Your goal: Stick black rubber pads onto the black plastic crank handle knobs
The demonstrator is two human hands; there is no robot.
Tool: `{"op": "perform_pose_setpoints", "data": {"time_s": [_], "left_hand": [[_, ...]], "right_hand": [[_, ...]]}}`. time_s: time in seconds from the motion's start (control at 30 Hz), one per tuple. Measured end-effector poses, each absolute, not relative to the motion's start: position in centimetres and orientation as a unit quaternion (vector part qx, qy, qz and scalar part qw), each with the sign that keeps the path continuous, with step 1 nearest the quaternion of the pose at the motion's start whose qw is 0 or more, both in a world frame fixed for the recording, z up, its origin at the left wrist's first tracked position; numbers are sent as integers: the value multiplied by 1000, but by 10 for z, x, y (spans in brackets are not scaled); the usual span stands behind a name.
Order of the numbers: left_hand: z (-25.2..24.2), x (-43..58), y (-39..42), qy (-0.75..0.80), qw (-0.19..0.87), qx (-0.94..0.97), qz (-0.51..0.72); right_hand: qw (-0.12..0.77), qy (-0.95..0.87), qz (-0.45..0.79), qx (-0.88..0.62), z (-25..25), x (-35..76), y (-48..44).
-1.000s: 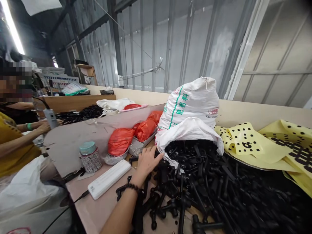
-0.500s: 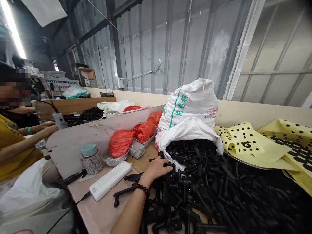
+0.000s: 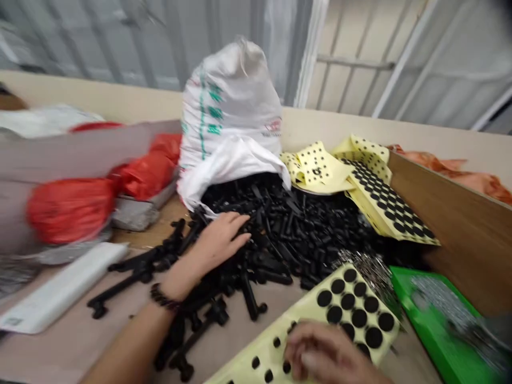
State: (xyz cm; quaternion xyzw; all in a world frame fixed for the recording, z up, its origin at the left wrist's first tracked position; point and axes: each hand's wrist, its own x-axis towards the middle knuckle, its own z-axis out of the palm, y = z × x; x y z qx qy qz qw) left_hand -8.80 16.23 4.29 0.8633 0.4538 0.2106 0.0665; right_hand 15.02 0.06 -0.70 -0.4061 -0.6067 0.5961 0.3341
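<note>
My left hand [image 3: 218, 242], with a dark bead bracelet at the wrist, rests on the left part of a heap of black plastic parts [image 3: 276, 224], fingers spread. Behind it, more parts spill from the mouth of a white sack [image 3: 240, 106]. My right hand [image 3: 320, 349] is blurred at the bottom, over a yellow sheet with black round dots [image 3: 352, 298]. Its fingers are curled, and whether they hold anything is too smeared to tell.
Red bags [image 3: 72, 208] and a white plastic bar [image 3: 66, 288] lie at left. More dotted yellow sheets [image 3: 384, 197] lean by a wooden board [image 3: 460, 229] at right. A green tray [image 3: 444, 330] holds small metal pieces, with metal pins [image 3: 372, 272] beside it.
The view has swung right and down, so the person at the left is out of frame. My right hand, the near dotted sheet and the green tray have come into view. My left hand remains on the heap.
</note>
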Motion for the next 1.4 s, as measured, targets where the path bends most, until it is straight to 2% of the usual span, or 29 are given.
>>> {"op": "perform_pose_setpoints", "data": {"time_s": [0.1,0.17,0.27,0.43,0.6,0.7,0.83,1.1,1.3,1.4], "left_hand": [[25,-68,113,379,107,896,203],[6,-56,72,296,135,932,162],[-22,-48,28,261,116,954,96],[-35,-72,24,240,55,966,76],[-23,-74,22,261,52,960,88],[-26,-46,10,265,83,954,110],[-34,-7,-1,290,94,950,74],[-33,6,1,315,75,945,51],[-37,6,-3,323,67,942,65],[-43,5,-6,322,59,942,75]], "right_hand": [[359,-622,468,-515,1,189,2],[341,-639,382,-574,1,207,1],[296,-680,306,-597,-5,212,-3],[220,-756,236,-570,-15,198,-11],[173,-789,165,-565,-24,190,-19],[168,-796,144,-563,-29,188,-22],[185,-799,132,-556,-29,187,-24],[221,-773,197,-562,-20,195,-25],[158,-797,116,-571,-26,186,-22],[168,-792,142,-570,-22,181,-24]]}}
